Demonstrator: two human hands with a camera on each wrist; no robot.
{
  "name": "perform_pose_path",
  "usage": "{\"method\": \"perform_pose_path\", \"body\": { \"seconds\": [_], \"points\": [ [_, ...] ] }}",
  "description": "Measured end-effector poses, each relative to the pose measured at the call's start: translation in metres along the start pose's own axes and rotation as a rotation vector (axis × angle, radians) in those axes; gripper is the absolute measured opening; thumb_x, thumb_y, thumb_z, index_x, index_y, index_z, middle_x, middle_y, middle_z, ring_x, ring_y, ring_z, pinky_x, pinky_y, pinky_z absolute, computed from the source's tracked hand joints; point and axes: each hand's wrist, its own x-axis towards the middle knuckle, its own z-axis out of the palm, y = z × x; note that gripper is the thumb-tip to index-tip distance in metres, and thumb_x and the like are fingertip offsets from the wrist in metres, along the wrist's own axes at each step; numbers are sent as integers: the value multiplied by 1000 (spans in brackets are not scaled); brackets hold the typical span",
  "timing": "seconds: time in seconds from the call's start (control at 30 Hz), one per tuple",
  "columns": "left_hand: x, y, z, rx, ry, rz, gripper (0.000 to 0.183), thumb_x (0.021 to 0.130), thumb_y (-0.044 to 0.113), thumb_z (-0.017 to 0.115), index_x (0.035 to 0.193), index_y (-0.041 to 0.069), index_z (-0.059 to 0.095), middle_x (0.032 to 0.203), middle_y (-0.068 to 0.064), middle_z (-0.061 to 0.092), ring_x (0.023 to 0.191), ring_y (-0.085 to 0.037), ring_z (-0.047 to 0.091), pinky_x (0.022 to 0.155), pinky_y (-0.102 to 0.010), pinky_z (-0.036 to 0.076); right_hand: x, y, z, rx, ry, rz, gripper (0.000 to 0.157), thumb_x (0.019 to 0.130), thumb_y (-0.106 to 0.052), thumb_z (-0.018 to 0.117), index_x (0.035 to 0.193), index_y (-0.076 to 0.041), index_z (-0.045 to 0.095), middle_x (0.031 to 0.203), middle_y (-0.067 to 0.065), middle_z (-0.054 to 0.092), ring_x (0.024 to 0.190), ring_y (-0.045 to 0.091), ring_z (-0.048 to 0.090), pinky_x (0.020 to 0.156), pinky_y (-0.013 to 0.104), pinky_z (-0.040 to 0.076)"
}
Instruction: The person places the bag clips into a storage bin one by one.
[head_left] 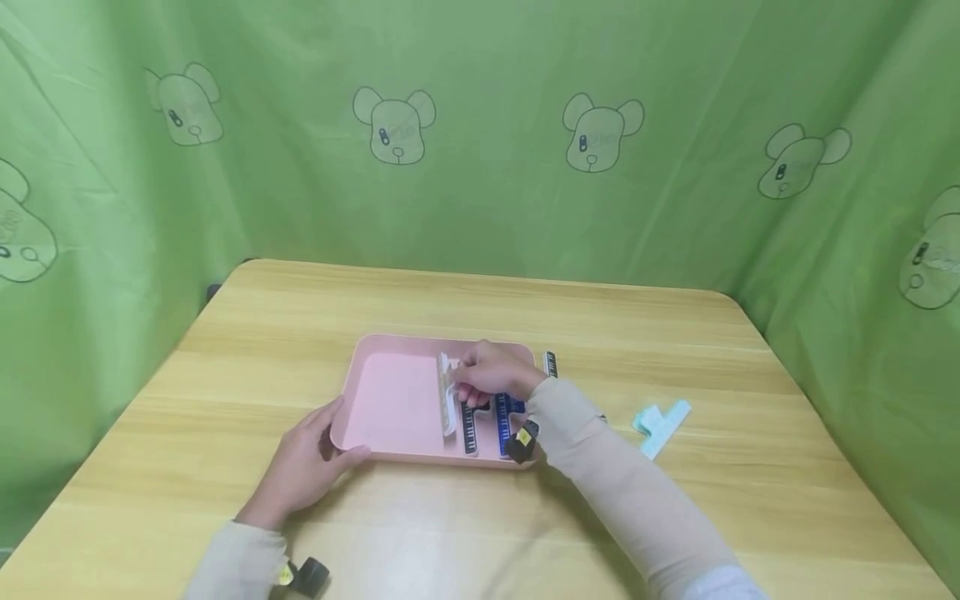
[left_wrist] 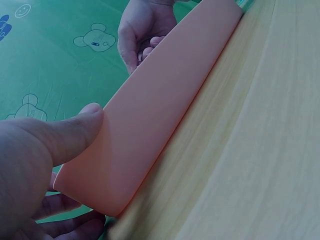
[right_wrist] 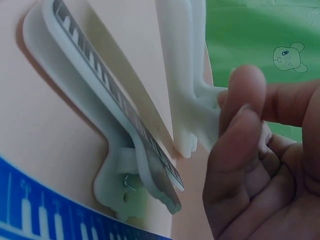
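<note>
The left hand (head_left: 303, 458) gripped the low-sided pink plastic tray (head_left: 393, 400), and inside it the right hand (head_left: 492, 372) pinched a long white plastic clip (head_left: 446, 404), likely to set it down, so letting go seemed next.

Curtained tabletop booth, resembling a makeshift recording station; whether it stands in a home, office or lab cannot be determined. Creased green fabric (head_left: 495, 217), printed with cartoon animal heads (head_left: 396, 129), hangs along the left, far and right sides, enclosing a wood-grain table (head_left: 637, 325) with rounded far corners. Small black devices (head_left: 309, 577) worn at both wrists are consistent with a recording set-up.
</note>
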Motion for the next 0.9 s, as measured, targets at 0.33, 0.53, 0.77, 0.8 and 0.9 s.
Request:
{"method": "perform_pose_path", "body": {
  "seconds": [0.33,0.53,0.77,0.8,0.9],
  "points": [
    [-1,1,0,7,-8,-15,84,83,36,77,144,-7,37,139,-27,47,122,-43,50,101,-55,43,0,-1,3,-49,-30,14,27,97,-15,58,75,0,66,69,10,66,55,13,60,55,25,56],
    [0,-2,1,15,-7,-12,84,83,37,77,144,-5,37,139,-26,47,122,-43,50,101,-56,42,0,-1,4,-80,-51,26,26,95,-12,59,74,2,67,65,10,65,50,12,58,49,22,53],
    [0,-2,1,6,-7,-12,85,82,36,78,145,-4,37,139,-25,48,121,-42,51,100,-55,43,0,-1,5,-88,-78,52,24,93,-10,60,76,5,66,62,10,64,47,11,56,46,21,51],
    [0,-2,1,8,-7,-12,85,82,36,77,145,-4,37,139,-26,48,121,-42,51,100,-55,43,0,-1,5,-86,-81,57,24,93,-10,60,77,5,66,62,10,64,47,11,56,46,21,51],
    [0,-1,0,11,-7,-8,85,83,38,76,144,-6,37,139,-26,48,120,-42,52,99,-55,44,0,-1,6,-72,-85,72,23,94,-10,59,78,5,66,63,9,64,47,11,55,45,20,50]
  ]
}}
